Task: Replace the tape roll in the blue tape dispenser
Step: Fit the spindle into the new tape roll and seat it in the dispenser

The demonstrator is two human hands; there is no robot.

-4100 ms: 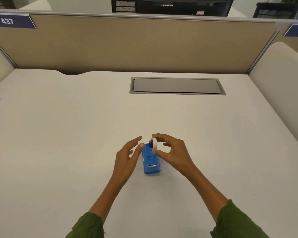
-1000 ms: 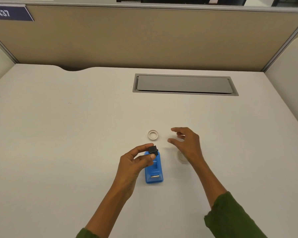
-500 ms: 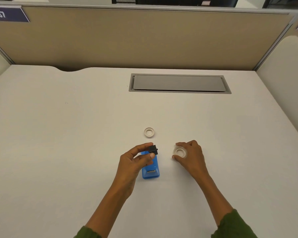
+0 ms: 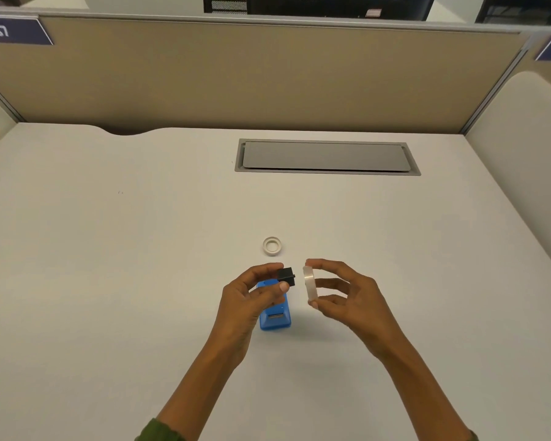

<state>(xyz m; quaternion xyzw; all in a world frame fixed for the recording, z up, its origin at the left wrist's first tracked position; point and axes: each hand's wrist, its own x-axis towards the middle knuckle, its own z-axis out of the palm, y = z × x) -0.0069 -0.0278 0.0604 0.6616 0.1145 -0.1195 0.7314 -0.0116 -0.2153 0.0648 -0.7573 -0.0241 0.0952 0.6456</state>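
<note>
The blue tape dispenser (image 4: 275,315) stands on the white desk (image 4: 109,265), partly hidden behind my left hand (image 4: 252,300). That hand pinches a small black spool hub (image 4: 287,276) between thumb and fingers, just above the dispenser. My right hand (image 4: 344,294) holds a translucent tape roll (image 4: 310,286) on edge, a short gap to the right of the hub. A thin white ring, an empty tape core (image 4: 272,246), lies flat on the desk beyond both hands.
A grey cable hatch (image 4: 326,157) is set into the desk further back. Tan partition panels (image 4: 236,78) close off the back and sides. Green sleeves show at the bottom edge.
My right hand has picked the tape roll up off the desk and brought it leftward, up to the black hub. The left hand has stayed over the dispenser.
</note>
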